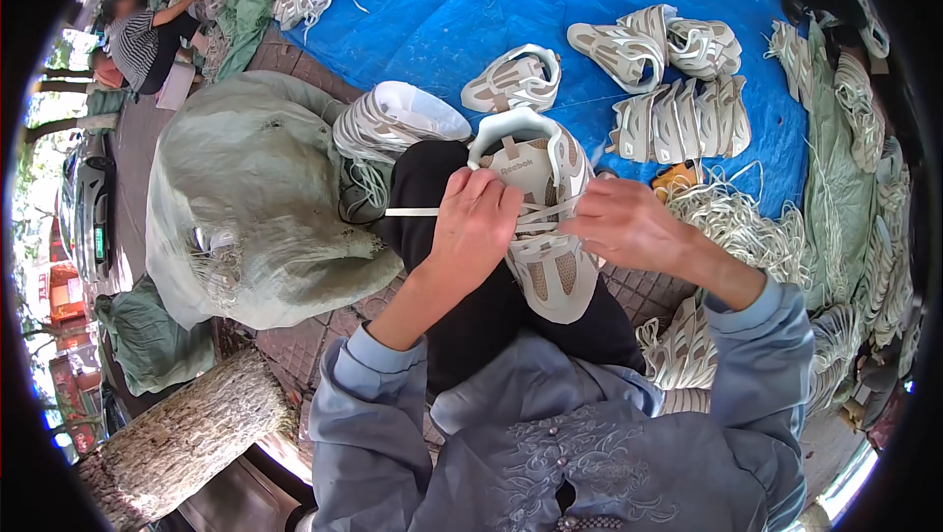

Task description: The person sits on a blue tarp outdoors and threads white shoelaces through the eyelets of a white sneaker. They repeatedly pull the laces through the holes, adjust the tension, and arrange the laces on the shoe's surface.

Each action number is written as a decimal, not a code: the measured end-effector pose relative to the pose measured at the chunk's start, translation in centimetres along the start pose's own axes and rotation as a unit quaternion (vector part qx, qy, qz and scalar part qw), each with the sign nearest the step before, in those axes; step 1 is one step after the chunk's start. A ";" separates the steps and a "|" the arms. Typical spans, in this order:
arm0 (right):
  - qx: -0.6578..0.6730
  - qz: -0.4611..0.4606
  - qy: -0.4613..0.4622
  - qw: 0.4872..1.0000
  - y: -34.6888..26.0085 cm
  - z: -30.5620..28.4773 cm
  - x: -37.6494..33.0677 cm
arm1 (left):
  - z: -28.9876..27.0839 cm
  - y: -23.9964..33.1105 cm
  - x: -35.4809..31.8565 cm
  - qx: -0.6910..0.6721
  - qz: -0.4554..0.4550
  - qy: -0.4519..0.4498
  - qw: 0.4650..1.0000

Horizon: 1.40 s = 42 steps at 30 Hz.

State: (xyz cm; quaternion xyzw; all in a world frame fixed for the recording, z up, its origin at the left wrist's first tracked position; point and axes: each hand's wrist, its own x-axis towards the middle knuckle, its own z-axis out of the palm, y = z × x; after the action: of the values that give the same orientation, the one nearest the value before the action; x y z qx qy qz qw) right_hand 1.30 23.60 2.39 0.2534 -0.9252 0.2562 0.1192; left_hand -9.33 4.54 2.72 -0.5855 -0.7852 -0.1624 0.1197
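A beige and white shoe upper (555, 288) with no visible sole rests across my knees, toe toward me. My left hand (474, 223) has its fingers curled on the upper's left eyelet edge. From under that hand a flat white shoelace (411, 212) sticks out to the left. Over the right eyelet edge, the fingers of my right hand (629, 224) are closed in a pinch on the lace, slightly smeared by motion. Lace strands cross the tongue between both hands. What lies under the left fingers is partly hidden.
A bulging pale sack (255, 198) stands at my left, beside stacked uppers (398, 119). More uppers (683, 124) lie on a blue tarp (432, 21) ahead. Loose laces (742, 227) heap at right. A log (192, 434) lies lower left; another person (138, 41) sits far left.
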 end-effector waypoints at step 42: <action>-0.146 0.064 -0.012 0.987 -1.4 2.2 2.3 | -2.2 -1.2 -1.6 -0.750 -0.371 0.182 0.516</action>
State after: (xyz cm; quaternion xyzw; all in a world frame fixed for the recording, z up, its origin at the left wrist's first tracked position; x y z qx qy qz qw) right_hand -0.07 20.40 1.91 0.1764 -0.9684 0.1225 0.1270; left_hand -9.99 1.99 3.98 -0.0712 -0.4790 -0.8237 -0.2948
